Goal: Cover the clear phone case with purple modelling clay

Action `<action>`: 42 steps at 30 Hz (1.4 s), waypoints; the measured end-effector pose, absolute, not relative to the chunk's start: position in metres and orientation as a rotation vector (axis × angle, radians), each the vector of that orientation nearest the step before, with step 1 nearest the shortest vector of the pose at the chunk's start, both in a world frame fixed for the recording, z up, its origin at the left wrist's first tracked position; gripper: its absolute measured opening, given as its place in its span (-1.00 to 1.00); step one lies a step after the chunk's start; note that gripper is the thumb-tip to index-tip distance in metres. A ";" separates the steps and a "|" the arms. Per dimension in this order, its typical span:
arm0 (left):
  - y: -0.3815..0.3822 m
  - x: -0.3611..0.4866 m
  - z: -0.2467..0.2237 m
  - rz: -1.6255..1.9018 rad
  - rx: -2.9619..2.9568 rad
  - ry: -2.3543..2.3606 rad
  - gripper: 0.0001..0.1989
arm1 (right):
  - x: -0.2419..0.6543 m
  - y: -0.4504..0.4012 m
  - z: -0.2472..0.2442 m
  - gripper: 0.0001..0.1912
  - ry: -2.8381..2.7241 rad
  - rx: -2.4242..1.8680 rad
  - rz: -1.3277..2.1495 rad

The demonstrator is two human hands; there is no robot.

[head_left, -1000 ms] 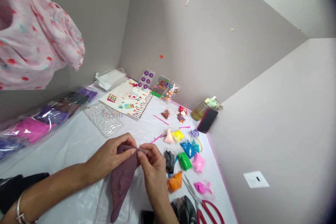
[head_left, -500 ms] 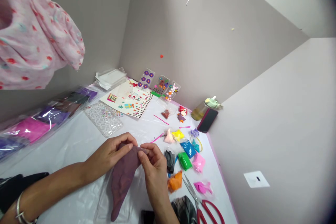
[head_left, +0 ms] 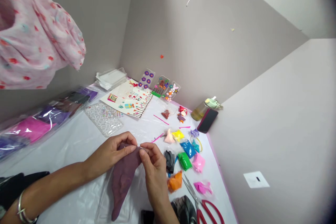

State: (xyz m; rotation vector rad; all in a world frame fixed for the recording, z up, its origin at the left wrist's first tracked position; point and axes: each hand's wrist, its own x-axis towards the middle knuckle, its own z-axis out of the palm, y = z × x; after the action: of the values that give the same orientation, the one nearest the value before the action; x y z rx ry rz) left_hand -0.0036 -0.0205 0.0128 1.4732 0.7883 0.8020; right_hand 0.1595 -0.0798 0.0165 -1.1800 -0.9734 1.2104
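Observation:
A long, flattened piece of purple clay (head_left: 125, 178) hangs from between both hands, wide at the top and tapering to a narrow lower end. My left hand (head_left: 115, 150) pinches its upper left edge between thumb and fingers. On the upper right edge, my right hand (head_left: 154, 162) is closed in a pinch, its fingertips near those of the left. Beneath the clay lies a clear plastic case (head_left: 101, 204), partly covered by it. Just right of my right hand are packets of black clay (head_left: 170, 161) and orange clay (head_left: 174, 182).
Red-handled scissors (head_left: 195, 196) lie at the right, blades open. More clay packets, such as a green one (head_left: 185, 161), lie near a phone (head_left: 207, 120) and a bottle (head_left: 201, 111). A decorated sheet (head_left: 126, 99) and a bag of coloured packs (head_left: 34, 129) are farther left.
Both hands keep their pinch at the clay's top edge with only slight finger shifts. The clay's surface folds look a little different. Other things stay put.

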 end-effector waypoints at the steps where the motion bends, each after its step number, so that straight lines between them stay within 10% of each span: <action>1: -0.020 -0.003 0.012 0.810 1.461 0.795 -0.75 | 0.159 -0.080 0.016 -0.68 -0.970 -1.181 1.209; 42: -0.023 -0.002 0.011 0.763 1.433 0.752 -0.78 | 0.168 -0.082 0.014 -0.72 -1.056 -1.228 1.163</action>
State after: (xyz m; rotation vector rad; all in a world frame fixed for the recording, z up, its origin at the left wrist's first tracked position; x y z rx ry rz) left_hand -0.0020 -0.0233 0.0105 1.4326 0.7520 0.7629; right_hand 0.1680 -0.0816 0.0137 -1.2285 -1.0562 1.1631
